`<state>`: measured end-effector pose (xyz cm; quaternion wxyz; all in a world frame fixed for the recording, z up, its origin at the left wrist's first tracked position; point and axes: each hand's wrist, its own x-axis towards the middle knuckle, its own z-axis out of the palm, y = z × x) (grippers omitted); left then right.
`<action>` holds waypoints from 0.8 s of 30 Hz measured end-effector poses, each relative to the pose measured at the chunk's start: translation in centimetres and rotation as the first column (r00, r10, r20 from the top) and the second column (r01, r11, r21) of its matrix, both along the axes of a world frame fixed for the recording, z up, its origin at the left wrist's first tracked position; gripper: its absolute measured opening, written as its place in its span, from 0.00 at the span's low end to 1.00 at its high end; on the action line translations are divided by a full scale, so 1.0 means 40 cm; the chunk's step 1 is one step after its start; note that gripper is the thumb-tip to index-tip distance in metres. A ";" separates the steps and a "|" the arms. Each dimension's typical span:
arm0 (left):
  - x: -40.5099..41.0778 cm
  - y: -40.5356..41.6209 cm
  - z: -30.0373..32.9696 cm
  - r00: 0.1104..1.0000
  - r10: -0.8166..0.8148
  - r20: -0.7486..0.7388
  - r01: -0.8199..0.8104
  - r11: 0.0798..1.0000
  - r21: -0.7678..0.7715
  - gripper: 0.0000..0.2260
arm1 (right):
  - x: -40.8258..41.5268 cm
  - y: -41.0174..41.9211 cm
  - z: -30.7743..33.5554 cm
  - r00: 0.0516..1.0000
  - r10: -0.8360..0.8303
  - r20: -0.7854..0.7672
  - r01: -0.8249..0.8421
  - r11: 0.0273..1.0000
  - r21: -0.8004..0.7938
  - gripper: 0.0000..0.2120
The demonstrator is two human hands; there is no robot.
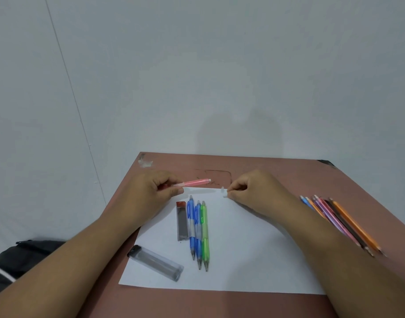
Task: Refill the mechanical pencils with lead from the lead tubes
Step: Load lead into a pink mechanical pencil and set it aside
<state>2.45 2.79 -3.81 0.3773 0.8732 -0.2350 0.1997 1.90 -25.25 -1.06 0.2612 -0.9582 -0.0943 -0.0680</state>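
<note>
Two bare forearms reaching in from the bottom edge, no sleeves visible, no watch, rings or bracelets, left hand (151,191) and right hand (249,191) both uncovered, no gloves, short unpainted fingernails just visible at fingertips

Both forearms reach forward, hands level and apart. The left hand (148,191) has its fingers (164,182) curled in a grip. The right hand (249,191) pinches with curled fingertips (231,196).
</note>
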 end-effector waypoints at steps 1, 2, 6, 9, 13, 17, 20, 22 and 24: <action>0.000 -0.001 0.000 1.000 -0.001 0.006 0.001 1.000 -0.005 0.13 | -0.003 -0.002 0.003 1.000 -0.006 0.026 0.005 0.999 0.051 0.04; 0.001 -0.002 0.000 1.000 0.002 0.012 -0.002 1.000 -0.009 0.13 | -0.008 -0.002 0.006 0.999 -0.012 0.051 0.006 0.993 0.117 0.04; 0.001 -0.001 0.000 0.999 0.009 0.034 -0.009 1.000 -0.002 0.09 | -0.028 0.023 0.020 0.991 0.069 0.118 -0.103 0.946 0.307 0.13; 0.001 -0.003 0.003 0.998 0.016 0.061 -0.016 1.000 0.001 0.08 | -0.035 0.051 0.029 0.973 0.126 0.195 -0.177 0.947 0.267 0.16; -0.006 -0.015 0.013 0.997 -0.012 0.081 0.014 1.000 -0.022 0.11 | -0.029 0.072 0.031 0.947 0.167 0.274 -0.224 0.956 0.190 0.12; -0.011 -0.020 0.021 0.997 -0.020 0.077 0.021 1.000 -0.015 0.12 | -0.021 0.073 0.027 0.945 0.153 0.288 -0.214 0.958 0.192 0.06; -0.005 -0.014 0.014 0.999 0.036 0.031 -0.036 0.999 -0.003 0.11 | -0.006 0.046 0.034 0.961 0.059 0.271 -0.150 0.932 0.331 0.06; 0.002 -0.008 0.006 0.997 0.080 -0.006 -0.080 0.997 -0.011 0.13 | 0.006 0.020 0.032 0.973 -0.025 0.231 -0.079 0.900 0.428 0.08; 0.009 -0.001 -0.002 0.992 0.119 -0.040 -0.121 0.992 -0.029 0.13 | 0.017 -0.006 0.021 0.984 -0.078 0.163 -0.012 0.872 0.489 0.10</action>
